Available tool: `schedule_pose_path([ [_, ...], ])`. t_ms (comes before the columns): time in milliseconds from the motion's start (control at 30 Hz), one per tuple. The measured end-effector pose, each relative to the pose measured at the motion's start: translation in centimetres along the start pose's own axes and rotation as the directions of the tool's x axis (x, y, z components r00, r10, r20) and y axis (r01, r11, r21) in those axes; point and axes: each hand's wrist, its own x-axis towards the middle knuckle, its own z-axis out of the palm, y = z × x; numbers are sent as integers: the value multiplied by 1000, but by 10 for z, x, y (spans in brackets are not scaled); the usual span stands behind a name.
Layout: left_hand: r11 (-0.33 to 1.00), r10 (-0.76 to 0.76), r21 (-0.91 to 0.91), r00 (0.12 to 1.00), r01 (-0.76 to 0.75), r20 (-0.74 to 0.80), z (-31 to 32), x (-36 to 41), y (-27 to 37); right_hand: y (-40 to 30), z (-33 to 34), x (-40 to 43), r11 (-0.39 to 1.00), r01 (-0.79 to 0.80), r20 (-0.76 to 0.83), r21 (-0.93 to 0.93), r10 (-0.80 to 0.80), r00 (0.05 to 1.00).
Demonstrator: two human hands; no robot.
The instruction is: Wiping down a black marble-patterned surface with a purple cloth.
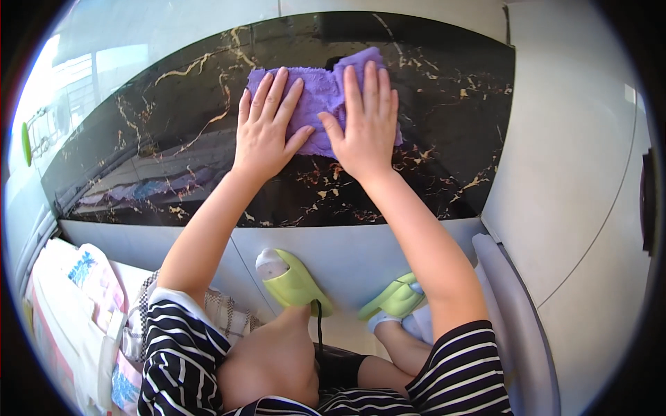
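A purple microfibre cloth (pixel 315 93) lies spread on a glossy black stone slab (pixel 187 119) with gold and white veins. My left hand (pixel 266 125) rests flat on the cloth's left part, fingers apart and palm down. On the right part of it lies my right hand (pixel 367 122), also flat, with its thumb stretched towards the left hand. The cloth's upper right corner is bunched above my right fingertips. Neither hand has its fingers closed around the cloth, and the fabric beneath both palms is hidden.
Pale walls (pixel 567 130) border the slab on the right. Below its front edge are grey panels and my green slippers (pixel 294 281). Folded fabrics (pixel 88 291) with printed patterns are heaped at the lower left. A grey padded edge (pixel 512 301) runs along the lower right.
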Motion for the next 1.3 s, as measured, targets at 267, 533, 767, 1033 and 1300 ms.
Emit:
schedule_pose_path([
  [267,987,-24,-147,973,60,231,45,-163,63,-1,-5,-134,949,305,403,74,-308,861],
  [533,1000,-13,-12,997,12,-73,9,-73,-11,-41,27,-46,984,175,211,-8,-170,963],
  [767,826,-531,65,812,560,-243,-10,-155,-128,-168,103,42,890,448,353,89,-449,821],
  [1033,463,-885,-95,453,881,-103,48,-253,-25,-156,108,-62,649,671,241,358,-759,605],
  [1300,972,-180,-117,965,205,191,52,-172,93,11,-23,-181,947,322,494,-1,-280,823],
])
